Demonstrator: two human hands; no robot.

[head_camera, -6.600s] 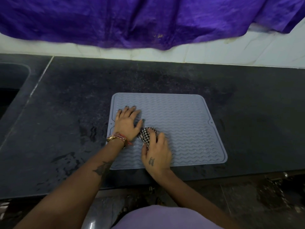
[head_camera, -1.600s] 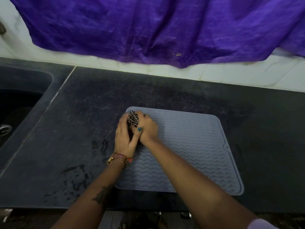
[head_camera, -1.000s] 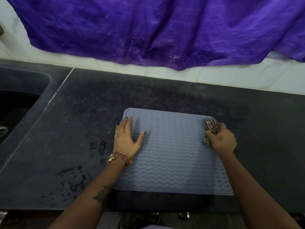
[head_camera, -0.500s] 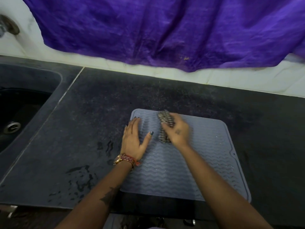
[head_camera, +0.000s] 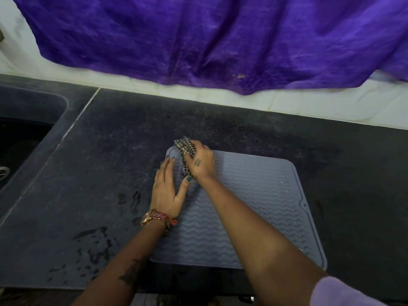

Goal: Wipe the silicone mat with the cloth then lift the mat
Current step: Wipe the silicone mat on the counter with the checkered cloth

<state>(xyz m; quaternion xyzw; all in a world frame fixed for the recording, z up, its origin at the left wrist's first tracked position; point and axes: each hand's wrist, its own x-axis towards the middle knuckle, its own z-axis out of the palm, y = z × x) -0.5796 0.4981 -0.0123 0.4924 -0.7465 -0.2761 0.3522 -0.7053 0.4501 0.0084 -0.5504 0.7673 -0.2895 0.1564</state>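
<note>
Right grip [head_camera: 199, 161] clenched on bunched cloth [head_camera: 185, 149], rubbing mat [head_camera: 254, 195] beneath at far-left corner. Left grip [head_camera: 167, 191] spread flat alongside, pinning it. Best: firm overlapping strokes, mat held still.

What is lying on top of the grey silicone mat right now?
On the grey wavy-ribbed silicone mat: the left hand pressed flat, the right hand gripping a bunched checkered cloth at its far-left corner. The mat beneath them is hidden.

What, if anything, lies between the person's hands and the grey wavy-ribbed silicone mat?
Only the checked cloth, bunched under the right hand at the grey silicone mat's far left corner. The left hand presses flat and bare on its left edge.
</note>
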